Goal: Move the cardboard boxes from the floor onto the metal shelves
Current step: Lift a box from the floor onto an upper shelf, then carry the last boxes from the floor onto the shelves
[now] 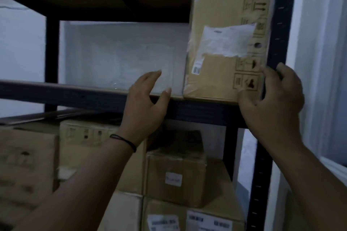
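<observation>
My left hand hangs open over the shelf edge, fingers relaxed, holding nothing. The cardboard box stands upright on the metal shelf, tight beside the right upright. My right hand curls around its lower right corner. Judgement: placement step, nearly complete. Next: release, then fetch another box from the floor.

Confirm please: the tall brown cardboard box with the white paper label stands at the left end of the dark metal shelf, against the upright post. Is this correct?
Not quite. The head view shows the tall brown cardboard box with the white paper label standing at the right end of the dark metal shelf, against the upright post, not the left end.
</observation>
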`<state>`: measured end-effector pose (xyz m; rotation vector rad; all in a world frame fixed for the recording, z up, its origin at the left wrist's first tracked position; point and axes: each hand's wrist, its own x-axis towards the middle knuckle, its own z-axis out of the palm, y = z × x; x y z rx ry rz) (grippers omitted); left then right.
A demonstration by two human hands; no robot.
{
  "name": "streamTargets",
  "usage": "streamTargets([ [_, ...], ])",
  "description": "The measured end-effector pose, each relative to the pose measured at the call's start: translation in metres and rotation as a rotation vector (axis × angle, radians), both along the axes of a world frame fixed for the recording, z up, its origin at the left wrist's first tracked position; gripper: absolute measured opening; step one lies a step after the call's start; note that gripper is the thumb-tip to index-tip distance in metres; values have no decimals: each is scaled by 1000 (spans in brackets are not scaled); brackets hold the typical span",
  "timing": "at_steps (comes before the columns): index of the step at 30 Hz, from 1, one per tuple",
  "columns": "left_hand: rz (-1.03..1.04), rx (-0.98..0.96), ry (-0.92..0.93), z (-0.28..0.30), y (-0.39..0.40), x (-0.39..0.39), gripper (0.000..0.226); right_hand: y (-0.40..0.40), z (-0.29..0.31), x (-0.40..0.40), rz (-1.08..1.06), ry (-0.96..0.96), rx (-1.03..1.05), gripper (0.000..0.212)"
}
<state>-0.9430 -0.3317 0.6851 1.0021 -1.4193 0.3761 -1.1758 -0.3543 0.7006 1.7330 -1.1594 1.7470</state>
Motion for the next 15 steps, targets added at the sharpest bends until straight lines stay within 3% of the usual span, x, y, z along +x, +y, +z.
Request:
streamTargets([
  [5,133,-3,-28,-34,39,40,41,20,-37,49,47,111,-54,48],
  [15,429,322,-56,-124,188,180,40,103,-138,192,323,208,150,45],
])
